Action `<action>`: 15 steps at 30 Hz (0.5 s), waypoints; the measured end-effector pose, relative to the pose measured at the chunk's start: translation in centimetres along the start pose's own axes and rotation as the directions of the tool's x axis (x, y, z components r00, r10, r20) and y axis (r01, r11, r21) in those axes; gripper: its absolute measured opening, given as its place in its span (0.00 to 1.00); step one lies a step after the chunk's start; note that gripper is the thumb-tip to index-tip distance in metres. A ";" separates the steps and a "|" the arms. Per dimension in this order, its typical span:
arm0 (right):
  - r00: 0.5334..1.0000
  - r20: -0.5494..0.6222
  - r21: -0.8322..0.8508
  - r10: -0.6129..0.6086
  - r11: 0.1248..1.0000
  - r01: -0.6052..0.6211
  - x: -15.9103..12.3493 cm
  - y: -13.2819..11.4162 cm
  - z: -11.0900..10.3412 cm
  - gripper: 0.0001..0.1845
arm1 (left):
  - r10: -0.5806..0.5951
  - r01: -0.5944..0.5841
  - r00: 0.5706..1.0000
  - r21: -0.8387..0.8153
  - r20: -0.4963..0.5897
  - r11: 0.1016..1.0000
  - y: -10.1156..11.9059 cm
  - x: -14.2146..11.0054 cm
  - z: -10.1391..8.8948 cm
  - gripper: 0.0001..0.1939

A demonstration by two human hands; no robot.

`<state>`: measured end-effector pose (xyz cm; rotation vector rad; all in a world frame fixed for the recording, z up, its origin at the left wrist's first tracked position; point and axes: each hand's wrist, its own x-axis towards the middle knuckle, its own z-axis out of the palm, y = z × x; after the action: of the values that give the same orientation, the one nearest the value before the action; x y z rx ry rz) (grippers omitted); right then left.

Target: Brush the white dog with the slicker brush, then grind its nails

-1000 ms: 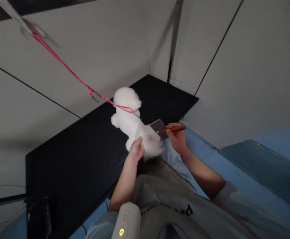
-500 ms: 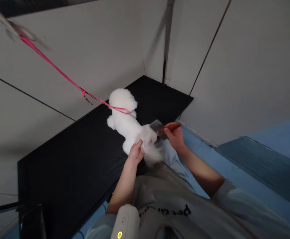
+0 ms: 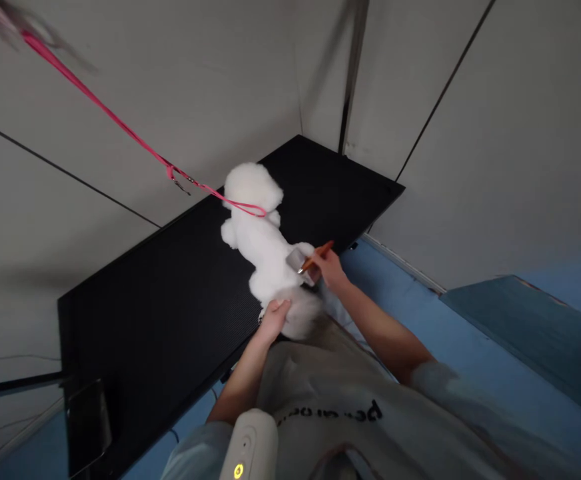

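A white fluffy dog (image 3: pixel 260 243) stands on a black grooming table (image 3: pixel 170 313), its head toward the far edge and its rear toward me. My left hand (image 3: pixel 274 321) is closed on the base of the dog's tail (image 3: pixel 303 313), which looks blurred and fluffy. In my right hand (image 3: pixel 329 270) is a slicker brush (image 3: pixel 320 252) with an orange handle and a grey rectangular head. The brush head lies against the fur of the dog's right hindquarter. A pink leash (image 3: pixel 120 123) loops round the dog's neck.
The leash runs up left to a blurred pole (image 3: pixel 0 17). Grey walls (image 3: pixel 195 60) border the table's far sides. A dark phone-like object (image 3: pixel 89 423) is at the table's near left corner. A whitish device (image 3: pixel 250 443) hangs before my grey apron (image 3: pixel 340 393).
My right hand has moved left and inward with the brush, now over the dog's hindquarter. The tail now sits lower, away from the brush. The view has shifted a little.
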<state>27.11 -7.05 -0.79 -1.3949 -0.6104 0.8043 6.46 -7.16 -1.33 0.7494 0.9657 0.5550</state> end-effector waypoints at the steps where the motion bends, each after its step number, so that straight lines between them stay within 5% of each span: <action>1: 0.999 -0.050 0.018 -0.001 1.000 0.002 0.3 0.1 0.2 0.16 | 0.018 -0.018 0.999 0.009 -0.028 1.000 0.3 -0.3 -0.5 0.12; 3: 0.996 -0.073 0.026 -0.047 0.998 0.049 0.4 0.4 0.4 0.16 | 0.035 -0.035 0.994 -0.001 -0.101 0.999 1.0 -0.8 -1.2 0.14; 7: 0.985 0.175 -0.008 -0.005 1.000 0.007 0.7 0.8 0.4 0.18 | -0.051 0.040 0.987 -0.071 -0.152 0.997 1.7 -0.9 -1.9 0.17; 10: 0.995 -0.101 0.016 0.016 1.000 -0.014 2.1 -0.3 -0.9 0.18 | -0.060 0.057 0.990 -0.025 -0.129 0.998 1.8 -0.4 -2.1 0.17; 12: 0.961 -0.269 0.037 -0.061 0.997 0.073 2.3 -2.3 -2.5 0.16 | 0.027 -0.019 0.986 0.052 -0.165 0.998 2.0 0.1 -2.3 0.14; 15: 0.980 -0.055 0.047 -0.193 0.980 0.195 -0.7 -6.3 -5.0 0.13 | 0.340 -0.269 0.905 0.275 -0.255 0.923 2.5 1.1 -2.4 0.09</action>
<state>31.43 -10.67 5.04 -1.2820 -0.6709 0.6233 4.62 -4.07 -0.77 1.0617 1.2168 0.8583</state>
